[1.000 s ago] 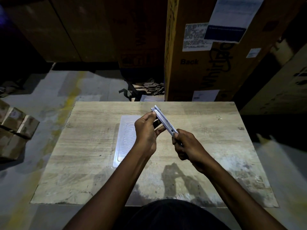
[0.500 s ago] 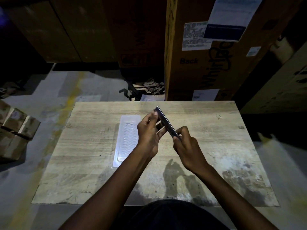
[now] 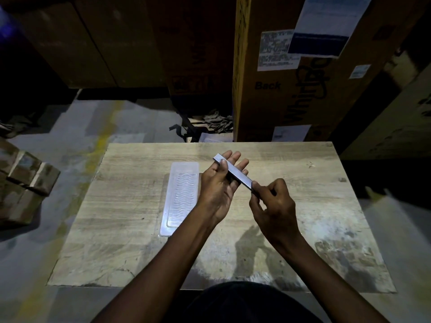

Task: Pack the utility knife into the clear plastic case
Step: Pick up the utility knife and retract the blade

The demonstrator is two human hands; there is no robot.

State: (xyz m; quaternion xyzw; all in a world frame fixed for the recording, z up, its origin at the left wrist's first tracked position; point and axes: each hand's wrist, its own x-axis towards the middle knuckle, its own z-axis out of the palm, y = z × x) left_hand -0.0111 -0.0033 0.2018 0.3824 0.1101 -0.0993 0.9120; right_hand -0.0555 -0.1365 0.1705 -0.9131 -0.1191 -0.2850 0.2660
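A long grey utility knife (image 3: pixel 235 174) is held in the air above the wooden board, slanting from far left to near right. My left hand (image 3: pixel 219 187) supports its far end, thumb pressed on top and fingers spread out beneath it. My right hand (image 3: pixel 271 203) pinches the near end between thumb and fingers. The clear plastic case (image 3: pixel 180 197) lies flat on the board just left of my left hand, its ribbed surface up; my left wrist hides its near right corner.
The wooden board (image 3: pixel 326 206) lies on a grey concrete floor. Tall cardboard boxes (image 3: pixel 268 89) stand right behind its far edge. Small brown boxes (image 3: pixel 25 180) sit on the floor to the left. Dark straps (image 3: pixel 205 127) lie beyond the board.
The knife has been turned about its long axis between both hands, a flat grey side now facing up. My left fingers have spread open under its far end.
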